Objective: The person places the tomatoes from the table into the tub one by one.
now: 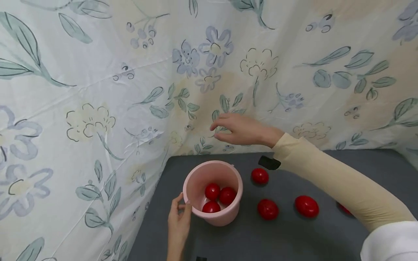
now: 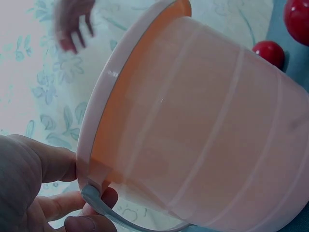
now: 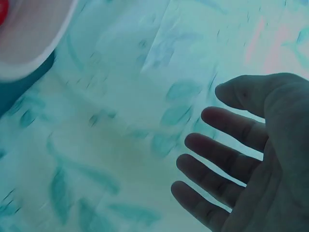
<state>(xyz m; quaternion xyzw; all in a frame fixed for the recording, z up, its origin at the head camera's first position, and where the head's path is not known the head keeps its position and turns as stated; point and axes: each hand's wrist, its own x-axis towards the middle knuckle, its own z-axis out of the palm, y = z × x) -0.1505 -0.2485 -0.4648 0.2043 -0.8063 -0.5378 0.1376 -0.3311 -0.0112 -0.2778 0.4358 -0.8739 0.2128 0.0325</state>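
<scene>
A pink plastic bucket [image 1: 222, 219] stands upright on the dark table with three glossy red balls [image 1: 211, 207] inside. My left hand [image 1: 179, 217] holds its near left rim, the thumb on one side and fingers on the other, beside the grey handle [image 2: 108, 210] in the left wrist view. Raised above and behind the bucket is my right hand [image 1: 243, 128], its fingers apart and slightly bent. Nothing lies in its palm in the right wrist view. Right of the bucket, red balls [image 1: 268, 209] lie on the table, one of them rather oval [image 1: 307, 206].
A floral cloth [image 1: 137, 72] hangs behind and to the left of the dark grey table [image 1: 248, 243]. Another red ball [image 1: 344, 208] is partly hidden under my right forearm. A black strap piece [image 1: 269, 162] shows at the right wrist.
</scene>
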